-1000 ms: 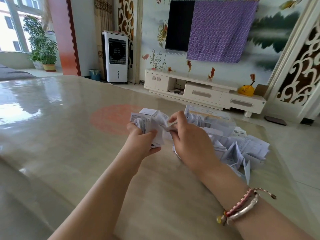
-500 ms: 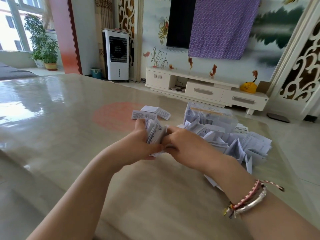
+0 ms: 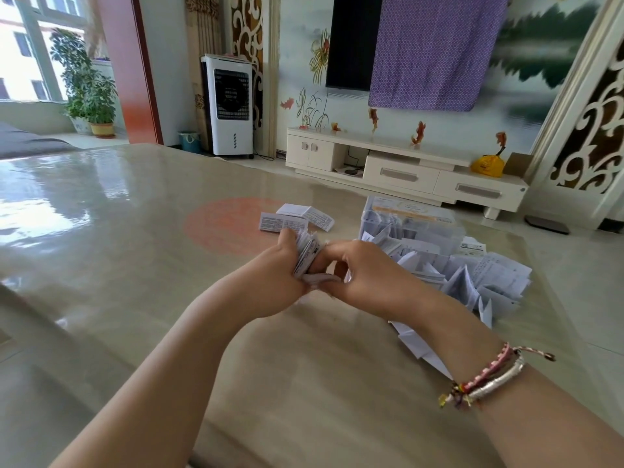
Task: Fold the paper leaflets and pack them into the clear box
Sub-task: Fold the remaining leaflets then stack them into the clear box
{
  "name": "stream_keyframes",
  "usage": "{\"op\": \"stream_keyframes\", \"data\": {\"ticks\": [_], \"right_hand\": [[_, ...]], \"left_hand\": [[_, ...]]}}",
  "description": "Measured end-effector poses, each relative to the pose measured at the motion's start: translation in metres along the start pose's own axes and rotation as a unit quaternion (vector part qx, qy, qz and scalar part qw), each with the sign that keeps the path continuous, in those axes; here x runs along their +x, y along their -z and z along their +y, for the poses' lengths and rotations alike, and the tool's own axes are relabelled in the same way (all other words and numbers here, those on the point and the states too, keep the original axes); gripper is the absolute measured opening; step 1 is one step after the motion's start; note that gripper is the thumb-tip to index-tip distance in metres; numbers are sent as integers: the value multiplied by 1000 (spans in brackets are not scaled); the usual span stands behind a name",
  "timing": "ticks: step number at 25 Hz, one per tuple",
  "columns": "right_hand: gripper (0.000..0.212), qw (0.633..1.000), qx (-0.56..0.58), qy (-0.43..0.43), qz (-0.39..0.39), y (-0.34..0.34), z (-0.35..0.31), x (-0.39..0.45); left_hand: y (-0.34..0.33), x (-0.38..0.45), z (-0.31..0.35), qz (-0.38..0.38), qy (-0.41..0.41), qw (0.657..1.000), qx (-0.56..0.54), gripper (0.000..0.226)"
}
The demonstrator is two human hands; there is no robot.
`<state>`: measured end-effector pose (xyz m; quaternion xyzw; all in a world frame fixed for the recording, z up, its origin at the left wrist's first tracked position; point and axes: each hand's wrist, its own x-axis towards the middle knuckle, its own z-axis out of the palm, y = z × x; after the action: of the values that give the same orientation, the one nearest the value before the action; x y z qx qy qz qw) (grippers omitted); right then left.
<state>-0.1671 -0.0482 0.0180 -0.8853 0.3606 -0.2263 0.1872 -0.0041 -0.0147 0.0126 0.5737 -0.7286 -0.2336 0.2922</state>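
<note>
My left hand and right hand pinch the folded leaflet: light, limp, springy paper, best held along its creased edges.

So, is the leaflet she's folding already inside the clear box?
No, the folded leaflet is gripped between the left hand and right hand, above the table and left of the clear box.

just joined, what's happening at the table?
A person is folding paper leaflets by hand. The left hand and right hand both grip one folded leaflet above the table. Two folded leaflets lie just beyond the hands. To the right, the clear box already holds leaflets, with a loose pile of leaflets beside it.
</note>
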Motion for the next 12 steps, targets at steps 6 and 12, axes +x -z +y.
{"op": "stream_keyframes", "data": {"ticks": [6,12], "right_hand": [[23,997,49,-32,54,0,0,0],[36,961,214,-70,160,-4,5,-4]], "left_hand": [[0,3,7,-19,27,998,51,48],[15,14,14,-115,87,961,236,24]]}}
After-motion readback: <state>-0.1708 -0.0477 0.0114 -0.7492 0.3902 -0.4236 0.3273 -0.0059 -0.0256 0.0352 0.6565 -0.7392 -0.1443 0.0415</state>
